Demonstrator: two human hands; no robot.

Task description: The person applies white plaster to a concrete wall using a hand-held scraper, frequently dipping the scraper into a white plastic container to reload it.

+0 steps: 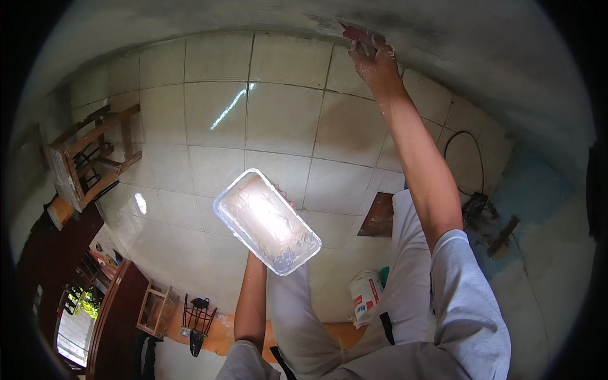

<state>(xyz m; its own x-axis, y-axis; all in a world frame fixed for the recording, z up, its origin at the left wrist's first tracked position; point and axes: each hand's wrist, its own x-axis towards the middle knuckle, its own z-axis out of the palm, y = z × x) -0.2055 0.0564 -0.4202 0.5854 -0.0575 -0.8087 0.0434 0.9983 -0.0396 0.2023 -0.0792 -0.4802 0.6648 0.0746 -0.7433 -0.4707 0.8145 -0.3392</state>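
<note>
My right hand is raised at the top right, closed on a flat reddish-brown scraper that is against the pale grey, smudged wall. My left hand supports a white rectangular tray from beneath, mostly hidden by it, with fingertips showing along its right side. The tray holds a pale, creamy paste with uneven smears. Some white residue is on my right fingers.
A tiled floor lies below. Wooden stools stand at left near an open doorway. A white bucket is between my legs, a brown board lies beside them, and a black cable is at right.
</note>
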